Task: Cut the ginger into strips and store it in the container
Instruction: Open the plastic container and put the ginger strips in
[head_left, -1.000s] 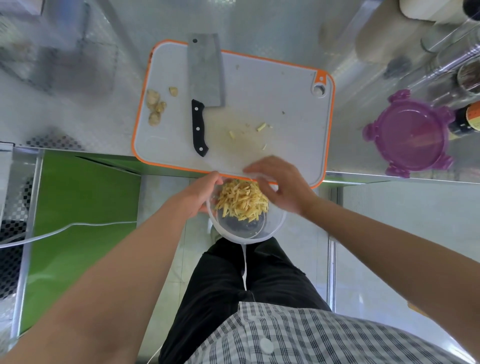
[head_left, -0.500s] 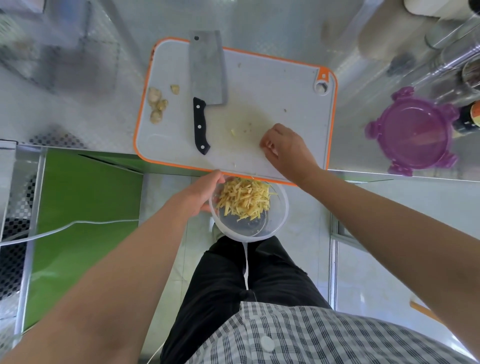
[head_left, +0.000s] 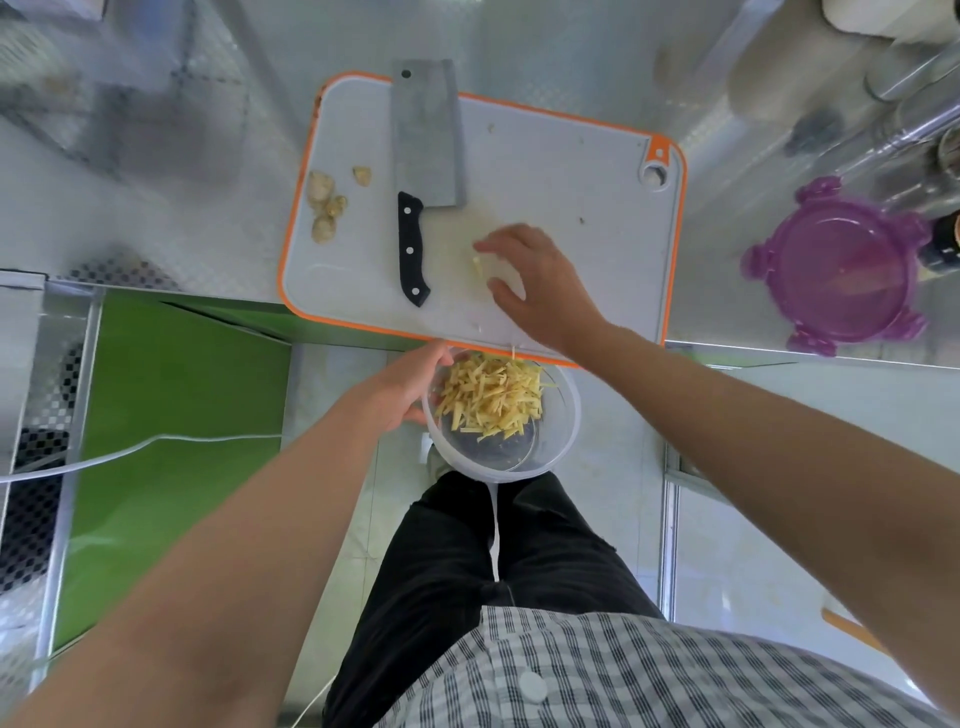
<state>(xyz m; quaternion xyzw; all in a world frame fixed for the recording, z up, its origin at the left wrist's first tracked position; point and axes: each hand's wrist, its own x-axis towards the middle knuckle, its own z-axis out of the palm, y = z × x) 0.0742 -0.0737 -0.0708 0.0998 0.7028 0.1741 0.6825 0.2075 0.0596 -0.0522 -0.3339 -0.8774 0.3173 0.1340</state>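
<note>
The ginger strips (head_left: 491, 397) lay heaped in the clear container (head_left: 563, 436), which was held just below the near edge of the cutting board (head_left: 571, 208). The left hand (head_left: 410, 384) gripped the container's wall, fingers curled round it. The right hand (head_left: 535, 280) was over the board, fingers apart and loosely bent above a stray strip (head_left: 477, 265); contact could not be confirmed.

Judgement: the strips looked light, limp and likely to cling, so better swept than pinched. The container seemed light and smooth. The knife (head_left: 423, 140) lay just left of the hand. Open board lay to the right.
</note>
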